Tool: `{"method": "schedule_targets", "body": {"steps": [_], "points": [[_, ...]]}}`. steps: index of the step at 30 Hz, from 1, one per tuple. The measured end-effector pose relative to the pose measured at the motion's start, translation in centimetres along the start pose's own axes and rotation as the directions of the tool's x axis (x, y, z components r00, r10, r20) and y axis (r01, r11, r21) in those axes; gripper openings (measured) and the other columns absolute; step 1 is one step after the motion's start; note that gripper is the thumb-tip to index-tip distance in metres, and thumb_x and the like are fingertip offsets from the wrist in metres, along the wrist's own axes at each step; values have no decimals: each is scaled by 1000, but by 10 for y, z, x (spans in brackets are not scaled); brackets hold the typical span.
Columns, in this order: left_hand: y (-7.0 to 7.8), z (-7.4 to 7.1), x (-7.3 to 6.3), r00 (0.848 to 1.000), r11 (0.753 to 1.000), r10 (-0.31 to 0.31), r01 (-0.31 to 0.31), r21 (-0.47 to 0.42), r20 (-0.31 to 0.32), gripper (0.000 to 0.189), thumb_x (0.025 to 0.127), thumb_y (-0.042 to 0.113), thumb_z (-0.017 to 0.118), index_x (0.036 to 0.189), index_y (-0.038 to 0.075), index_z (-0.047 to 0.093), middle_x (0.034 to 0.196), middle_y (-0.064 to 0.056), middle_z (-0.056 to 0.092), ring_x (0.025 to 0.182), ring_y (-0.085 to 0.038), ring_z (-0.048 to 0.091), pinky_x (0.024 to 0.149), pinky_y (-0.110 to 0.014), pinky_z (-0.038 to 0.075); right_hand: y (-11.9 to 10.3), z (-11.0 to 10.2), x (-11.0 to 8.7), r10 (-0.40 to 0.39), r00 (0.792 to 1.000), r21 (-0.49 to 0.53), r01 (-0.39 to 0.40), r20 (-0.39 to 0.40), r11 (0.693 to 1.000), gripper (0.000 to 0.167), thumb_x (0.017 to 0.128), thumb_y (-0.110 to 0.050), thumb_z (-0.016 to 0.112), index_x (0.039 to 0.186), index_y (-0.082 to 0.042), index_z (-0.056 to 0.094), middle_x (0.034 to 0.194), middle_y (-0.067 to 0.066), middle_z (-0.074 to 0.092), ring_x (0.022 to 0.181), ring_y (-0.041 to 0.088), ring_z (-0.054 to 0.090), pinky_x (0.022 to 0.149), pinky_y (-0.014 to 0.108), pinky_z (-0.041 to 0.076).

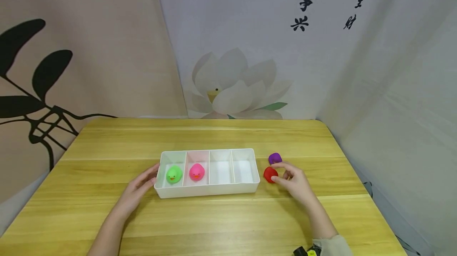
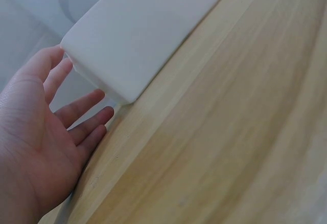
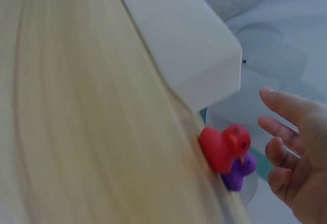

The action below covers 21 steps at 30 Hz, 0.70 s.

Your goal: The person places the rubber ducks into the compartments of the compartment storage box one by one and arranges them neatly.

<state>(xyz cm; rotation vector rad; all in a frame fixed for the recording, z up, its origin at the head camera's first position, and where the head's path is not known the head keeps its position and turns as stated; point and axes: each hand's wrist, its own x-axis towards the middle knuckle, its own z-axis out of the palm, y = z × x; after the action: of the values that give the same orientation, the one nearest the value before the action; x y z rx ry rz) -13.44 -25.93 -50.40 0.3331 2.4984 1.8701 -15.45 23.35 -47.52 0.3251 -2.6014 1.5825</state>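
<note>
My left hand (image 1: 138, 186), fingers spread, at left end of one white box (image 1: 214, 191), four compartments: one green duck (image 1: 174, 174) leftmost, one pink duck (image 1: 197, 172) second. Right, on table (image 1: 214, 224): one red duck (image 1: 269, 174), one purple duck (image 1: 275, 157) farther; my right hand (image 1: 297, 184) beside red, fingers apart.

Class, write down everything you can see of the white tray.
The tray is long, white and smooth, plastic by its look, with rounded corners and an open top. Three dividers make four compartments in a row. It stands flat on the wood-grained table. The leftmost compartment holds a green duck, the next a pink duck. The left hand touches the tray's left end.
</note>
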Motion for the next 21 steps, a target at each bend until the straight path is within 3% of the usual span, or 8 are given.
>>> {"method": "schedule_targets", "body": {"steps": [11, 21], "points": [[1, 1, -1, 1000, 1000, -10, 10, 6, 0, 47, 102, 22, 48, 147, 10, 39, 145, -19, 41, 118, 4, 43, 90, -15, 38, 24, -3, 2, 49, 998, 27, -50, 46, 998, 34, 82, -15, 77, 115, -12, 68, 63, 9, 50, 50, 15, 46, 42, 24, 38], [2, 1, -1, 999, 999, -44, 44, 9, 8, 49, 102, 25, 48, 148, 12, 38, 147, -15, 40, 119, 3, 41, 90, -16, 37, 33, 0, 4, 67, 997, 32, -69, 43, 997, 33, 81, -10, 77, 114, -12, 68, 62, 7, 49, 54, 14, 45, 46, 23, 38]]}}
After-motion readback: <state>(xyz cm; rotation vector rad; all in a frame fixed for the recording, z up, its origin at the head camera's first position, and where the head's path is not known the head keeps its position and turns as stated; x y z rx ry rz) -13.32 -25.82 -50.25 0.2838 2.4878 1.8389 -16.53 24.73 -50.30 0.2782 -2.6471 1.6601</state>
